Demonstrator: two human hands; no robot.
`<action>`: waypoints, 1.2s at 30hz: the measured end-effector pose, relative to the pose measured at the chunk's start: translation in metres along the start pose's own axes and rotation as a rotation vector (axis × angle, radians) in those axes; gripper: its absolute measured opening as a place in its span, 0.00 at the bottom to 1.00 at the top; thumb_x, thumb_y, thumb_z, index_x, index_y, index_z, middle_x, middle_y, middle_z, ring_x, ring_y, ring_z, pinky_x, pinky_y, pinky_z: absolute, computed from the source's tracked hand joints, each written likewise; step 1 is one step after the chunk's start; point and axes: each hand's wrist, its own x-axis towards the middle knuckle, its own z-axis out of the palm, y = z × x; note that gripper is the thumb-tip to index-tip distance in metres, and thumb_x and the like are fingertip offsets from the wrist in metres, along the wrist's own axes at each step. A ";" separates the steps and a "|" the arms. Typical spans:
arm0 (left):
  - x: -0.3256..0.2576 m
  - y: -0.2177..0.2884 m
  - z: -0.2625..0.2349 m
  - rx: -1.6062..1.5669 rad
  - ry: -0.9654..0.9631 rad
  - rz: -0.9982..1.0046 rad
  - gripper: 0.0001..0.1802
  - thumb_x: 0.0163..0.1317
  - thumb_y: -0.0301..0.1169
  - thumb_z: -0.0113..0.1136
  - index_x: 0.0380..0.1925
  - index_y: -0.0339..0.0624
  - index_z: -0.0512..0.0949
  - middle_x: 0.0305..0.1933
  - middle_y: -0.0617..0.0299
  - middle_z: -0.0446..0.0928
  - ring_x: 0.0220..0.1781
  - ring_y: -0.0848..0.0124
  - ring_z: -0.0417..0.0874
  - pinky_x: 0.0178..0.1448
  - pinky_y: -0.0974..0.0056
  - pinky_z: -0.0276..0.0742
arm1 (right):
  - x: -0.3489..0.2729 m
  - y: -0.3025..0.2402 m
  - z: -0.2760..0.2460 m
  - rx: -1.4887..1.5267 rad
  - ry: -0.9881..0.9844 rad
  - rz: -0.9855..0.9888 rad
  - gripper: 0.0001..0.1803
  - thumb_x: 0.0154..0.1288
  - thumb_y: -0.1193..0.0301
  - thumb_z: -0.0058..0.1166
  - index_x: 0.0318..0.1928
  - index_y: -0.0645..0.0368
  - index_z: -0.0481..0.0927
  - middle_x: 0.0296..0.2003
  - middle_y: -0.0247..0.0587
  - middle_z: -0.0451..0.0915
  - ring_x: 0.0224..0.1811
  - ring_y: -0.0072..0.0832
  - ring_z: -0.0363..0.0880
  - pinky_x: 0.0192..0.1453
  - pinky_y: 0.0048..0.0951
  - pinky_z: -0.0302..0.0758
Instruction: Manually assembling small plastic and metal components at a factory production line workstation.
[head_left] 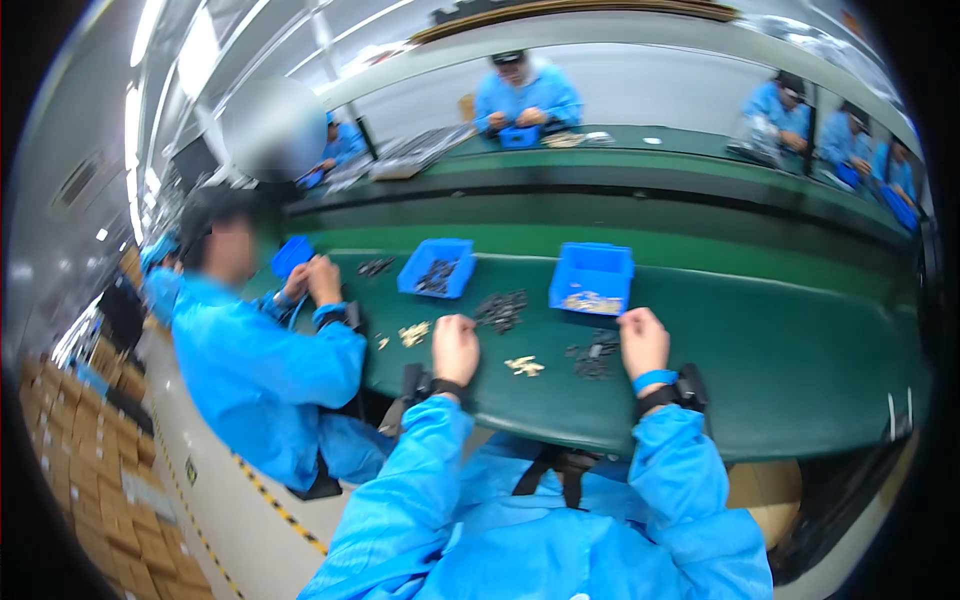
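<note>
My left hand [456, 350] is over the green table with its fingers curled closed, left of a pile of black parts [500, 311]. Whatever it may hold is hidden. My right hand [643, 343] is closed too, fingertips together by the near right corner of a blue bin [591, 262]. Any thing in its fingers is too small to make out. Pale gold parts [591, 302] lie in the near end of that bin. Between my hands are a small heap of gold pieces [524, 366] and a scatter of black pieces [597, 354].
A second blue bin [437, 268] holds black parts. More gold pieces [413, 334] lie left of my left hand. A co-worker [262, 340] sits close on my left. Past the green table [780, 370] runs a raised ledge, with other people working beyond it.
</note>
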 end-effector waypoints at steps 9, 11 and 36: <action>0.002 0.008 -0.002 0.054 -0.067 -0.044 0.05 0.55 0.17 0.51 0.28 0.37 0.75 0.35 0.50 0.73 0.42 0.52 0.75 0.48 0.54 0.72 | -0.005 -0.013 -0.007 0.057 -0.031 0.143 0.05 0.62 0.67 0.53 0.33 0.53 0.78 0.26 0.43 0.82 0.31 0.43 0.82 0.35 0.42 0.75; 0.003 0.008 -0.002 0.074 -0.064 -0.011 0.04 0.55 0.18 0.51 0.28 0.36 0.75 0.34 0.50 0.73 0.41 0.52 0.75 0.48 0.54 0.71 | -0.004 -0.012 -0.010 0.057 -0.030 0.136 0.06 0.63 0.66 0.52 0.32 0.53 0.78 0.26 0.43 0.82 0.31 0.45 0.82 0.35 0.42 0.75; 0.003 0.025 -0.011 -0.233 -0.227 -0.318 0.06 0.59 0.23 0.59 0.37 0.36 0.78 0.35 0.60 0.78 0.35 0.72 0.79 0.40 0.68 0.73 | 0.010 0.001 0.009 0.023 -0.003 0.169 0.05 0.61 0.70 0.53 0.32 0.57 0.79 0.19 0.36 0.78 0.21 0.23 0.75 0.28 0.28 0.70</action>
